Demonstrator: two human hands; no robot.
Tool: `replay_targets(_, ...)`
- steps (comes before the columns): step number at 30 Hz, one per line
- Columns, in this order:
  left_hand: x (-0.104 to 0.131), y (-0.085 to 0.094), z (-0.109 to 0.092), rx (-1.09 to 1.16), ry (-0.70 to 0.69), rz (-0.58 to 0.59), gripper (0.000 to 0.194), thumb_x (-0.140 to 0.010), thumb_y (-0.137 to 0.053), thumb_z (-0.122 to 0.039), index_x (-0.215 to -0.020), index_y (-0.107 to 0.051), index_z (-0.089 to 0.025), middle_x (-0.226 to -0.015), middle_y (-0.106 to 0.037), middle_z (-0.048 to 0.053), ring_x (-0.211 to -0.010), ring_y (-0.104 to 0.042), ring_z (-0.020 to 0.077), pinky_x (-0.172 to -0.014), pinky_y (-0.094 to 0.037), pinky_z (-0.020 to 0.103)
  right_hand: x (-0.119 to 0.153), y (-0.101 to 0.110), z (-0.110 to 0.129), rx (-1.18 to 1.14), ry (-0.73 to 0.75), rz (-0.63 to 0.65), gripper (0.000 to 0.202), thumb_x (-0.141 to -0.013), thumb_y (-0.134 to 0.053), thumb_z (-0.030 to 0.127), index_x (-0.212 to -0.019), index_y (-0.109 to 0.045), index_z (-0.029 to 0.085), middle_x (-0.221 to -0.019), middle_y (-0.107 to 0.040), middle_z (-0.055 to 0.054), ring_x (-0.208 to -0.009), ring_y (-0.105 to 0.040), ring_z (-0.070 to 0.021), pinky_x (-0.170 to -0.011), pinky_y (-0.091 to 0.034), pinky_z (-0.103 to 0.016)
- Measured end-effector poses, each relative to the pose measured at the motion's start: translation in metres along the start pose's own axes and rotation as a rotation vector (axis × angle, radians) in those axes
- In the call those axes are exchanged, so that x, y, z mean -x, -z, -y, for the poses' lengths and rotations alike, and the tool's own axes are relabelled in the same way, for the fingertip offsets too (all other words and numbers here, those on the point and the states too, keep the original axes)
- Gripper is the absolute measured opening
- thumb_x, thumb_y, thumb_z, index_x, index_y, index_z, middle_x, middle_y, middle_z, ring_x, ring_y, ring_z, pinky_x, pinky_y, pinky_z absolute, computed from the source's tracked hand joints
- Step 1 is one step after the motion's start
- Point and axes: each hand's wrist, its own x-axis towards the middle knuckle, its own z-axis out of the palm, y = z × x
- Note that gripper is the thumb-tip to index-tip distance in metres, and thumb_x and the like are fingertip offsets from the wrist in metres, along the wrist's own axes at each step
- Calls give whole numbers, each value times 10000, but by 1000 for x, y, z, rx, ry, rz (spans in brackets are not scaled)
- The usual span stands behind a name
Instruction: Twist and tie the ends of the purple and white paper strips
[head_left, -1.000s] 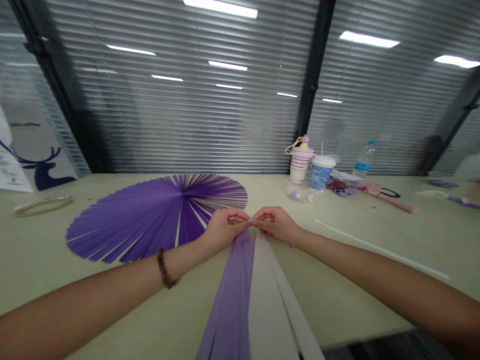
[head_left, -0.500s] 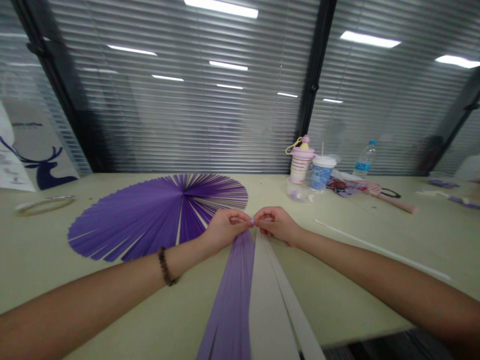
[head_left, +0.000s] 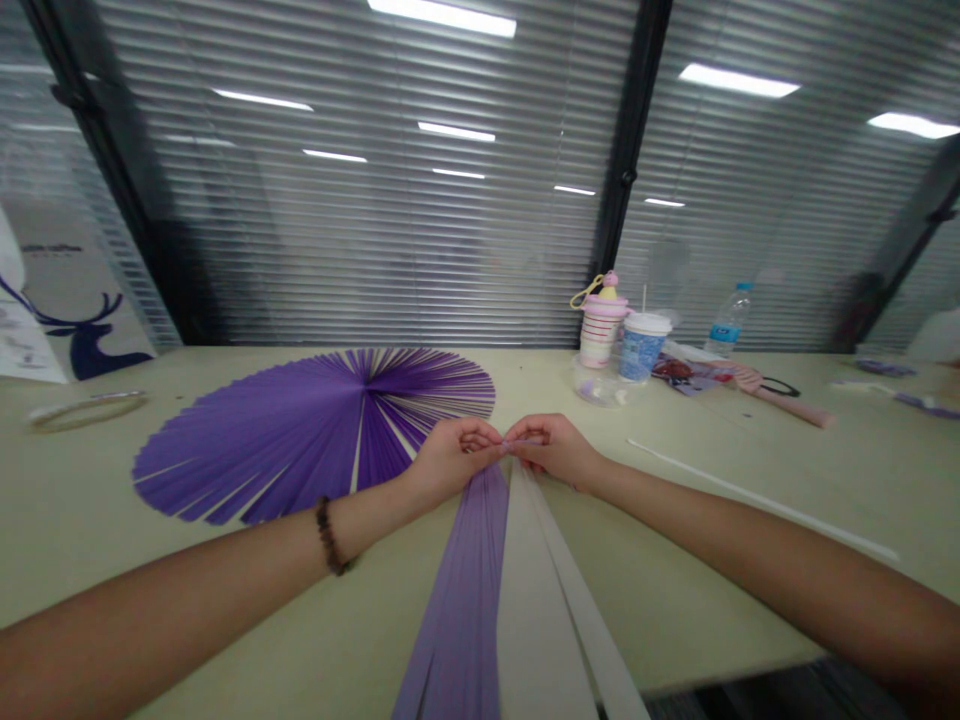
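Observation:
Light purple strips [head_left: 465,590] and white strips [head_left: 540,600] fan down from a gathered top end toward the table's front edge. At that top end my left hand [head_left: 456,460] pinches the light purple strips between thumb and fingers. My right hand [head_left: 553,448] is closed at the same spot, its fingertips meeting those of my left hand and pinching a small light purple bit. Behind my left hand, a large round fan of dark purple strips [head_left: 300,430] lies flat on the table.
On the table [head_left: 697,610] stand a striped cup [head_left: 598,335], a blue paper cup [head_left: 642,346] and a water bottle [head_left: 727,322]. A thin white strip [head_left: 757,495] lies by my right forearm. A ring [head_left: 88,410] and a deer-print bag [head_left: 90,300] are at left.
The fingertips of my right hand have shifted slightly left, closer to my left hand, and cover more of the strips' top end. The strips and fan stay in place.

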Motion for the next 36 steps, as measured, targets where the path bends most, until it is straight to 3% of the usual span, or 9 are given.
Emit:
replay_targets(10,1,0,0,9,54,18,183,-632,-627,-294,-724,-618,-135,-676,-641,28,-591,-565,106,-535,-416,188,-2,2,-2,-39,-9,-66,228,-600,-645,326,-672,-561,127,-412,-472,52,-352,-386,-43,-338,-257,-155)
replay_targets(19,0,-1,-1,-26,57,-36,155,-653,-597,-276,-684,-593,-124,-580,-595,7,-512,-520,84,-462,-377,168,0,3,3,-64,-30,-1,202,-619,-621,306,-680,-592,116,-450,-496,39,-388,-402,-40,-369,-257,-154)
replay_targets(36,-1,0,-1,23,60,-72,146,-650,-596,-211,-773,-600,-132,-707,-643,32,-621,-578,109,-556,-435,194,-1,2,-1,-74,-1,7,235,-633,-617,331,-754,-618,130,-456,-495,39,-389,-404,-49,-364,-243,-168)
